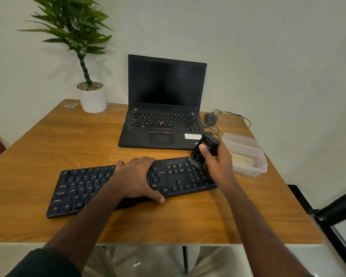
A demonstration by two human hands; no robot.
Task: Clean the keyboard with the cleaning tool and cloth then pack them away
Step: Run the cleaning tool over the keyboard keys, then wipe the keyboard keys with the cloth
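Both hands are out over the desk. Her or his left hand (pixel 137 176) lies flat across the middle of the black keyboard (pixel 84 188), fingers spread and straight over the far edge, thumb hooked over the near edge, forearm reaching in from the near left. Right hand (pixel 218 160) is curled tight round a black cleaning tool (pixel 203 149), thumb pressed on its side, wrist cocked so the tool tilts and its bristles meet the keys at the keyboard's far right corner.

Going by size: the wooden table (pixel 48 140) carries everything. Far behind the keyboard stands an open black laptop (pixel 164 108), screen dark. Far left sits a potted plant (pixel 88 76) in a white pot. Right of the keyboard, just beyond the right hand, is a clear plastic container (pixel 246 148) with something pale inside; whether that is the cloth I cannot tell. Far right of the laptop lies a dark wired mouse (pixel 210 118), its cable looping towards the container.
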